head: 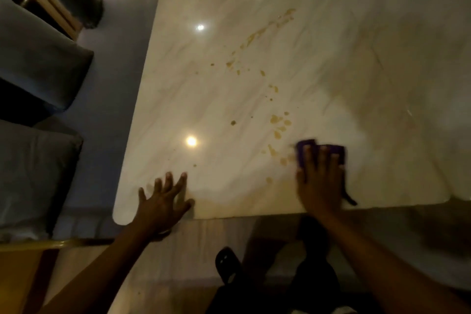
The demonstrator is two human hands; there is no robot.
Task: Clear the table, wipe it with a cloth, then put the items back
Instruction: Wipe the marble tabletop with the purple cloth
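A pale marble table (331, 46) fills most of the view, its top bare of items. Brownish spots and streaks (276, 120) run across its middle toward the near edge. My right hand (319, 181) presses flat on a purple cloth (336, 151) near the table's front edge, fingers straight, just right of the lowest spots. The cloth is blurred and mostly hidden under the hand; a dark strip of it trails toward the edge. My left hand (167, 199) rests on the front left corner with fingers spread.
A grey-blue sofa (114, 71) with cushions (38, 64) runs along the table's left side. Below the front edge I see the floor, my dark trousers and a black sandal (226, 265). Ceiling lights reflect on the tabletop.
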